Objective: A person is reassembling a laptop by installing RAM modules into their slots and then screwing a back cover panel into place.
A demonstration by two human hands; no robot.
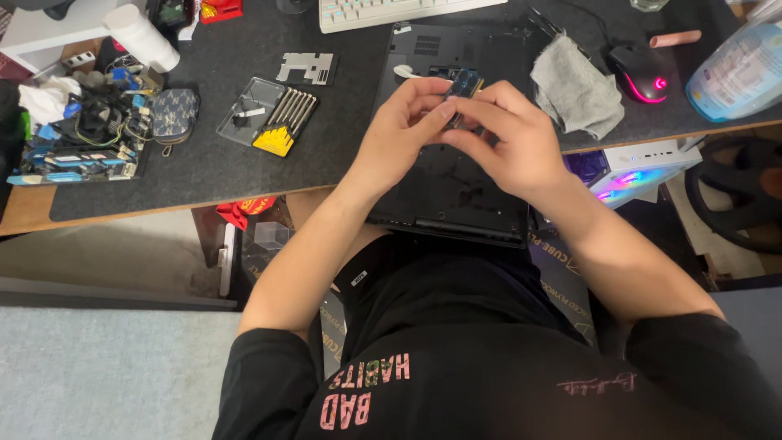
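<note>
Both my hands meet over a black laptop (pixel 444 191) that lies upside down with its bottom opened, partly over the desk's front edge. My left hand (pixel 401 130) and my right hand (pixel 505 138) pinch a small green-blue memory module (pixel 464 85) between their fingertips, just above the laptop's open compartment. Most of the module is hidden by my fingers.
A grey cloth (pixel 577 88) lies on the laptop's right corner. A clear case of small screwdrivers (pixel 273 114) and a metal bracket (pixel 308 68) rest at the left. A black mouse (pixel 640 72), a keyboard (pixel 391 11), a clear bottle (pixel 737 73) and a circuit board pile (pixel 85 138) surround them.
</note>
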